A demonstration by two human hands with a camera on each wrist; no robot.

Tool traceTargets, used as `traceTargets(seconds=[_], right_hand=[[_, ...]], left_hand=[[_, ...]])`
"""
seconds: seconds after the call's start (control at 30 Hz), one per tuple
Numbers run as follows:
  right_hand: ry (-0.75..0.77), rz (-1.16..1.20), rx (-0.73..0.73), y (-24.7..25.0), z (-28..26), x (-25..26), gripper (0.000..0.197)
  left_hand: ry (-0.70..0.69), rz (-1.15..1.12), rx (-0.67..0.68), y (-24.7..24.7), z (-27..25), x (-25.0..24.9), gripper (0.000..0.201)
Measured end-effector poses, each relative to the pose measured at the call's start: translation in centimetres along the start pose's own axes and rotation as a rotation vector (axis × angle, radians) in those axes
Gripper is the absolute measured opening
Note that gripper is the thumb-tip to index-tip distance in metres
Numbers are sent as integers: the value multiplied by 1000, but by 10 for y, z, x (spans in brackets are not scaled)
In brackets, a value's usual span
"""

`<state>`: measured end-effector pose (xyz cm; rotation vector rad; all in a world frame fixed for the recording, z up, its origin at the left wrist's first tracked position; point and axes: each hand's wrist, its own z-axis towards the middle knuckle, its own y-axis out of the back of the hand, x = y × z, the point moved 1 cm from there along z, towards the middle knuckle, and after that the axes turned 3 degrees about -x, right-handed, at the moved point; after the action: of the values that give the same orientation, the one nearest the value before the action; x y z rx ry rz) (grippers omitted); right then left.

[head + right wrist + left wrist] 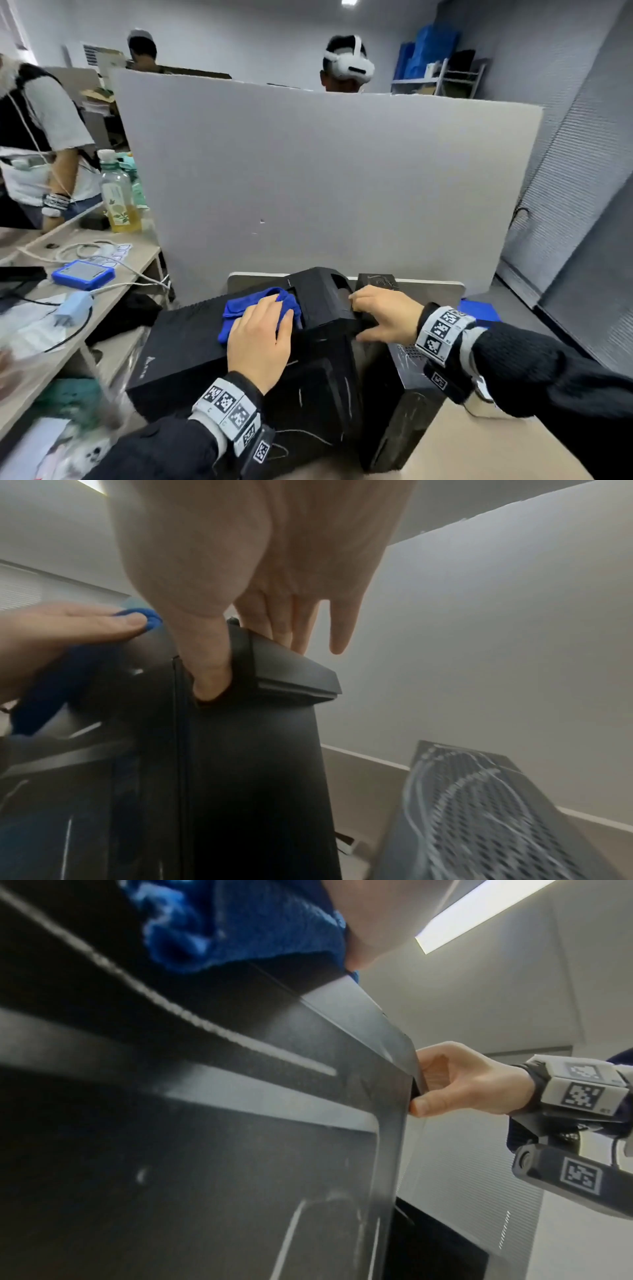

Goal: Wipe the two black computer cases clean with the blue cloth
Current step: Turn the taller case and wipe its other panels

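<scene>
No text on anything here is legible.

**Where everything sits**

The taller computer case (318,342) stands mid-table (479,445), the lower computer case (407,377) just right of it. My left hand (260,339) lies on the cloth (239,308) atop the taller one; my right hand (383,318) holds its right top edge. The partition board (325,178) stands behind, and a bottle (118,195) sits on the desk (102,308) to my left.

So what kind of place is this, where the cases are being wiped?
Probably a shared office or lab workspace: a grey partition board divides desks, another person wears a white headset, and a neighbouring desk holds cables.
</scene>
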<state>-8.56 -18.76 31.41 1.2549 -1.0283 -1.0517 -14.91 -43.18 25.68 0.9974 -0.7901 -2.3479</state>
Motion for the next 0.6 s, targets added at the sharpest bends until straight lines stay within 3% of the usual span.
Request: traceTargets(seconds=[0.33, 0.5, 0.6], right_hand=[[36, -144, 156, -52, -42, -14, 47], [54, -79, 226, -74, -48, -11, 49], [-35, 7, 284, -68, -47, -14, 49]], left_hand=[[-146, 95, 54, -40, -26, -18, 42], [-34, 113, 154, -47, -23, -18, 37], [166, -50, 243, -51, -12, -33, 24]])
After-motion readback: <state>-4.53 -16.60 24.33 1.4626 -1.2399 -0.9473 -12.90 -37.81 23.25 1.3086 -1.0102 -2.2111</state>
